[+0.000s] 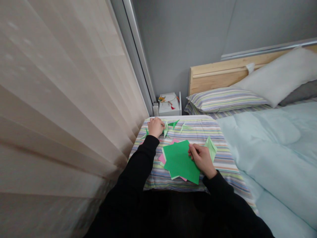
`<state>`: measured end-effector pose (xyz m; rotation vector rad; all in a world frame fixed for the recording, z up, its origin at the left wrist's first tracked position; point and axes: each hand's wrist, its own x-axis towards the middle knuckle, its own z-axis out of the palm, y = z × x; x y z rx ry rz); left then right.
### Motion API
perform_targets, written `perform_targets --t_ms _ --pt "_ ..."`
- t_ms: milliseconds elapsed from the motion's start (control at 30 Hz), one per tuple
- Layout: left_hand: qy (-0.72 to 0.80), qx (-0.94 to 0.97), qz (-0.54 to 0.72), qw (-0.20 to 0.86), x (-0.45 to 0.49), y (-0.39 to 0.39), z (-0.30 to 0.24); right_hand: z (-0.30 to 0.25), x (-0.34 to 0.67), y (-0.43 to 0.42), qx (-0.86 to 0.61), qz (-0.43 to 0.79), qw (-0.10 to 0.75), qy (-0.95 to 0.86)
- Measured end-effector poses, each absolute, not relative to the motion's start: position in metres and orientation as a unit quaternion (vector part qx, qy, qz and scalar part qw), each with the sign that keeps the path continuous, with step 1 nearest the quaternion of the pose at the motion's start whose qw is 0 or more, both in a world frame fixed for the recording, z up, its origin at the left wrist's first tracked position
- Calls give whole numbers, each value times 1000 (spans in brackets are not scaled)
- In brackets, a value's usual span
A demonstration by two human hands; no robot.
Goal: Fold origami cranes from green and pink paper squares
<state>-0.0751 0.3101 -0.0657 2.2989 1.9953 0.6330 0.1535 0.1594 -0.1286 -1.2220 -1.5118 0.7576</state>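
Observation:
My left hand (156,127) is at the far left of the small table, its fingers pinched on a light green origami crane (165,129). Beside it stand a dark green crane (174,124) and another pale green one (185,127). A further green folded piece (146,133) lies left of the hand, partly covered. My right hand (201,159) hovers over the right edge of a stack of green paper squares (181,162), fingers curled together; whether anything is in them is hidden. Right behind that hand is a pale green folded paper (211,147).
Pink sheets (162,158) stick out under the green ones. A striped cloth (223,165) covers the table. A beige curtain (74,99) hangs close at the left; a bed with a light blue quilt (277,145) borders the right. A white stand (169,106) is behind.

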Motion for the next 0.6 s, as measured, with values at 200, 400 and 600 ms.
perform_targets --t_ms 200,400,600 --pt "659 730 183 14 -78 311 -69 -130 154 163 -505 302 497 -637" --pt "654 734 181 19 -76 305 -66 -133 153 158 -507 303 496 -637" --pt "596 768 234 27 -78 296 -59 -74 154 173 -483 259 421 -723"
